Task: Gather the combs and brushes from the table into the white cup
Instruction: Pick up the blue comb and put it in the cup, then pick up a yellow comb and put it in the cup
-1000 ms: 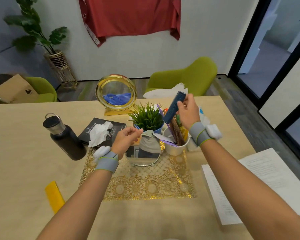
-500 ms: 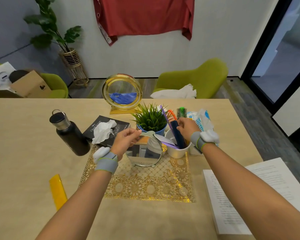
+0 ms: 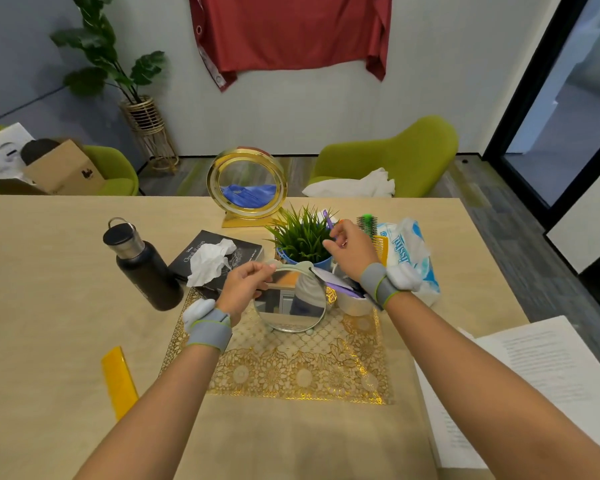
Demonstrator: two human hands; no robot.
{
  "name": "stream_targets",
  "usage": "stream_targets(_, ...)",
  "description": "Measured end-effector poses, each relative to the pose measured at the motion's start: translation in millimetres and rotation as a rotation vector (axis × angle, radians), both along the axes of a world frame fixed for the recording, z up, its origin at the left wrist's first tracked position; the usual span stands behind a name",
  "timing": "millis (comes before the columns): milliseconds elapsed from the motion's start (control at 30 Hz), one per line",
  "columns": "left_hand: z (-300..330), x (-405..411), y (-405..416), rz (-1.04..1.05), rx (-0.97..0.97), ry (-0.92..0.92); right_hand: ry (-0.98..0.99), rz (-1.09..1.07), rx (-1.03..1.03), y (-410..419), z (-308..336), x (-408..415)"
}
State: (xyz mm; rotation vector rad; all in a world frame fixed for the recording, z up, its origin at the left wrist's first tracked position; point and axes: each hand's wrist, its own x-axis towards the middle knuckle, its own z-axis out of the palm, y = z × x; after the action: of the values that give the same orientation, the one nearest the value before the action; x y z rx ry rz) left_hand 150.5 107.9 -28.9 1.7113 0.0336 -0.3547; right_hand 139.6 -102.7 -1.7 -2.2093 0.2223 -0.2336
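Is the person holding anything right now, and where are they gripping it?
The left hand pinches the top rim of the round mirror. The right hand hovers above the white cup, fingers loosely open, apparently holding nothing.

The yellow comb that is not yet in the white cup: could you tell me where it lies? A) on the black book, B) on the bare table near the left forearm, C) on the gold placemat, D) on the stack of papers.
B: the yellow comb lies flat on the bare wooden table, left of the gold placemat and beside the left forearm, far from the white cup.
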Motion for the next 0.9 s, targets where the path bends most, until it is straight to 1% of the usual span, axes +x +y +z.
stream_targets(200,-14.6,2.5,34.8,0.059,0.085,0.042,-0.026,0.087,0.034,37.7,5.5,-2.7)
stream_targets(367,-30.3,8.0,71.0,0.186,0.196,0.072,-0.041,0.144,0.059,65.3,8.3,-6.1)
stream_targets(433,-42.6,10.0,90.2,0.253,0.287,0.07,-0.044,0.171,0.066,78.6,8.2,-8.6)
stream_targets(533,-61.6,11.5,123.8,0.353,0.514,0.071,-0.033,0.227,0.071,99.2,5.7,-13.9)
stream_targets(600,-71.7,10.8,147.9,0.39,0.621,0.104,-0.006,0.263,0.067,113.7,3.5,-17.0)
stream_targets(733,-93.2,8.9,195.8,0.375,0.764,0.246,0.024,0.315,0.068,140.2,-1.7,-19.5)
stream_targets(900,-107.9,3.9,237.2,0.331,0.889,0.364,0.056,0.359,0.047,161.8,-10.4,-18.4)
